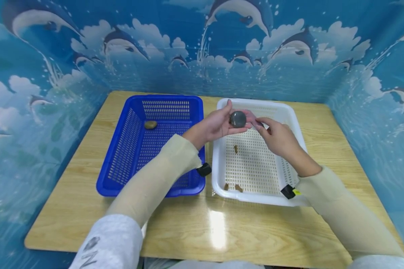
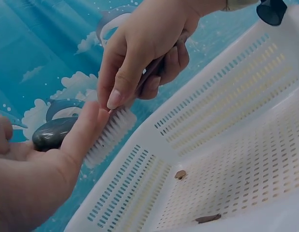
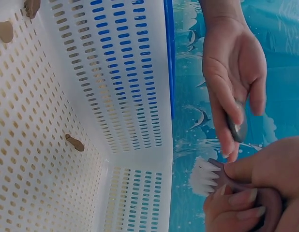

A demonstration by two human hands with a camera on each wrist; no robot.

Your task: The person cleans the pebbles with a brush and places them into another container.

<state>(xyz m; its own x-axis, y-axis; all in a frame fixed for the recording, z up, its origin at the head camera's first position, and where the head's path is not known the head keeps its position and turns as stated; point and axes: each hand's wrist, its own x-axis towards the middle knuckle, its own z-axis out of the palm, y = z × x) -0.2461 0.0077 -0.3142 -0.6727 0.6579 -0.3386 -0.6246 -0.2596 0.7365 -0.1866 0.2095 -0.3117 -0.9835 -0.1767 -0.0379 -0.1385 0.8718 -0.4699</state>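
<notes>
A smooth dark grey stone [image 1: 238,119] sits in my left hand [image 1: 219,125], palm up, above the white basket's left side. In the right wrist view its fingers cup the stone [image 3: 238,126], while the thumb stands apart. My right hand [image 1: 280,139] grips a small brush with a purplish handle [image 3: 270,205], held close by the left fingertips. White bristles [image 2: 111,137] point down towards the basket, away from the stone. Whether the brush touches the left fingers I cannot tell.
Below the hands stands a white perforated basket [image 1: 219,164] with several brown bits [image 1: 238,188] on its floor. Left of it, a blue basket [image 1: 102,179] holds a brownish stone [image 1: 150,124]. Both rest on a wooden table [image 1: 178,231] before a dolphin-print curtain [image 1: 195,82].
</notes>
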